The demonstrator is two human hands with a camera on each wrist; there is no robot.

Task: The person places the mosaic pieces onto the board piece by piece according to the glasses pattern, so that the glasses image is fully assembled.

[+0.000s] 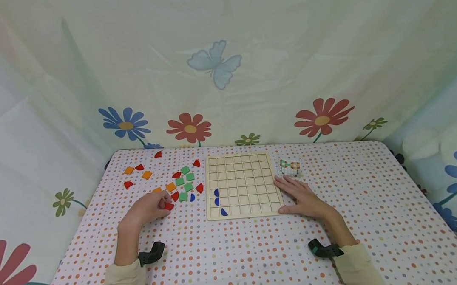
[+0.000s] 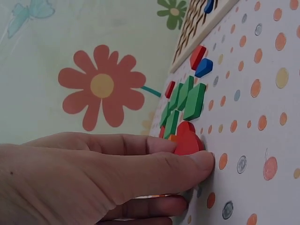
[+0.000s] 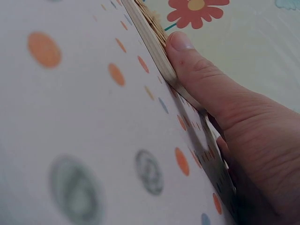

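Observation:
My left hand [image 1: 145, 207] pinches a red wedge-shaped piece [image 1: 169, 206] between thumb and fingers, just above the tablecloth left of the board. Close up in the left wrist view, the red piece [image 2: 188, 143] shows between the fingertips. A wooden grid board [image 1: 249, 180] lies flat at the table's middle. Three blue half-round pieces [image 1: 224, 211] sit in cells at its lower left. My right hand [image 1: 303, 198] rests on the board's right edge with relaxed fingers. In the right wrist view its thumb [image 3: 201, 75] lies on the board's rim.
Green pieces [image 1: 188, 186], orange pieces [image 1: 147, 175], more red pieces [image 1: 200, 188] and a blue half-round [image 1: 192, 197] lie scattered left of the board. A small patterned card [image 1: 289, 168] lies beyond my right fingertips. A printed curtain [image 1: 250, 107] stands behind the table.

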